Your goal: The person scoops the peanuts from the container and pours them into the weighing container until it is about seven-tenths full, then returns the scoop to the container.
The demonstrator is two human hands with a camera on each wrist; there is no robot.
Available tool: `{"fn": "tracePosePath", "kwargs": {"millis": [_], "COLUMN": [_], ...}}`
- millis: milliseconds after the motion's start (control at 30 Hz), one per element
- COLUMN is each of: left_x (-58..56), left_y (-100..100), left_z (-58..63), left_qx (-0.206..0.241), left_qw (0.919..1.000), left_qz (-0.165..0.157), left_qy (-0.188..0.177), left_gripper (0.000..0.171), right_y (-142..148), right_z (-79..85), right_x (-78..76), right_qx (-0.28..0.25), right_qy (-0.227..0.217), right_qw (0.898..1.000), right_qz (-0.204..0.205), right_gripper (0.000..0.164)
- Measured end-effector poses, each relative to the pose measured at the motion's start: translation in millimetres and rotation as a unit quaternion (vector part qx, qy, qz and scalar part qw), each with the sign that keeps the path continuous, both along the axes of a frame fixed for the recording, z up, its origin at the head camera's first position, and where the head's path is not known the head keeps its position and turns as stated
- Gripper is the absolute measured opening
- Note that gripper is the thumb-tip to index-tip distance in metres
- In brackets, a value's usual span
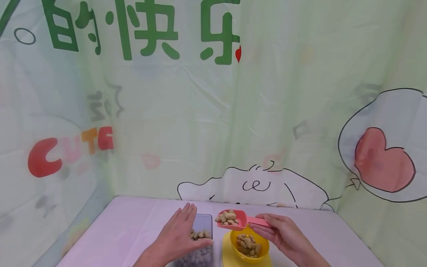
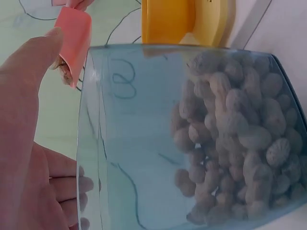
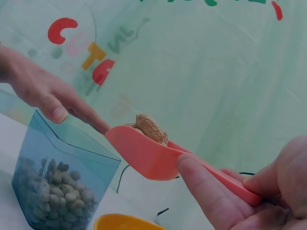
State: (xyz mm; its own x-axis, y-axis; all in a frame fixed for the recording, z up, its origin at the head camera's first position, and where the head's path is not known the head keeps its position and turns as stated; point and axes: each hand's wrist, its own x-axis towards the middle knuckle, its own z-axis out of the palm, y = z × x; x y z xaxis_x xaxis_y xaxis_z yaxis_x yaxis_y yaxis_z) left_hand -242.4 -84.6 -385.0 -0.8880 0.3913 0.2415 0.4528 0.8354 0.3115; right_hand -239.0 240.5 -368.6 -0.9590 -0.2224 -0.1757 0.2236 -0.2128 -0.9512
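Note:
My right hand (image 1: 283, 233) grips the handle of a pink scoop (image 1: 242, 219) between thumb and fingers. Unshelled peanuts (image 1: 230, 215) lie in the scoop, which hovers over the back of a yellow bowl (image 1: 265, 246). More peanuts (image 1: 247, 244) are in that bowl. To the left stands a clear bluish container (image 2: 139, 120), partly filled with peanuts (image 2: 254, 139). My left hand (image 1: 178, 235) hangs over the container's left side with fingers straight and thumb spread, holding nothing. Whether it touches the rim I cannot tell. It covers part of the container in the head view.
Beneath the bowl is a flat yellow base (image 1: 228, 256). Everything stands on a pale lilac tabletop (image 1: 140, 218). A printed curtain (image 1: 166, 129) encloses the table at the back and on both sides.

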Motion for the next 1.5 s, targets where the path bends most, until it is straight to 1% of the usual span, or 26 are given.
{"fn": "tracePosePath", "kwargs": {"millis": [200, 367, 500, 633, 767, 933, 1000, 1067, 1233, 1300, 1433, 1500], "left_x": [0.9, 1.2, 1.3, 2.4, 2.1, -0.5, -1.4, -2.2, -4.5, -5.8, -8.5, -9.3], "left_y": [12.8, 21.6, 29.3, 37.8, 46.2, 57.3, 62.1, 66.4, 74.5, 77.0, 82.0, 84.5], "left_z": [1.8, 2.8, 3.8, 3.9, 2.5, 1.1, 1.2, 1.0, 0.0, 0.1, -0.6, -1.7], "left_qx": [-0.003, -0.011, -0.031, -0.042, -0.040, -0.058, -0.067, -0.072, -0.084, -0.092, -0.118, -0.126], "left_qw": [0.9998, 0.9995, 0.9988, 0.9981, 0.9971, 0.9944, 0.9934, 0.9927, 0.9917, 0.9909, 0.9879, 0.9865], "left_qz": [-0.013, -0.026, -0.034, -0.041, -0.059, -0.083, -0.089, -0.092, -0.094, -0.095, -0.101, -0.104], "left_qy": [-0.013, -0.016, -0.017, -0.020, -0.025, -0.030, -0.029, -0.030, -0.027, -0.024, 0.001, 0.009], "left_gripper": [0.112, 0.111, 0.111, 0.111, 0.111, 0.110, 0.109, 0.109, 0.109, 0.109, 0.111, 0.111], "right_y": [12.7, 19.9, 25.8, 33.8, 43.2, 52.1, 54.7, 56.9, 61.6, 62.2, 63.8, 65.6], "right_z": [-2.2, -5.6, -7.4, -8.1, -10.4, -13.6, -14.5, -15.2, -15.8, -15.7, -15.2, -15.1], "right_x": [2.6, 2.9, 3.7, 6.4, 9.2, 10.3, 10.5, 10.7, 12.0, 12.3, 12.2, 12.5], "right_qx": [-0.009, 0.002, 0.006, -0.005, -0.012, -0.001, 0.004, 0.004, 0.000, 0.000, 0.004, 0.007], "right_qy": [-0.008, -0.020, -0.029, -0.031, -0.030, -0.035, -0.040, -0.045, -0.056, -0.060, -0.065, -0.064], "right_qw": [1.000, 0.999, 0.998, 0.998, 0.999, 0.998, 0.997, 0.996, 0.997, 0.996, 0.995, 0.995], "right_qz": [0.000, -0.030, -0.053, -0.048, -0.039, -0.058, -0.070, -0.071, -0.059, -0.065, -0.079, -0.078], "right_gripper": [0.046, 0.046, 0.046, 0.050, 0.054, 0.050, 0.050, 0.051, 0.053, 0.053, 0.053, 0.052]}}
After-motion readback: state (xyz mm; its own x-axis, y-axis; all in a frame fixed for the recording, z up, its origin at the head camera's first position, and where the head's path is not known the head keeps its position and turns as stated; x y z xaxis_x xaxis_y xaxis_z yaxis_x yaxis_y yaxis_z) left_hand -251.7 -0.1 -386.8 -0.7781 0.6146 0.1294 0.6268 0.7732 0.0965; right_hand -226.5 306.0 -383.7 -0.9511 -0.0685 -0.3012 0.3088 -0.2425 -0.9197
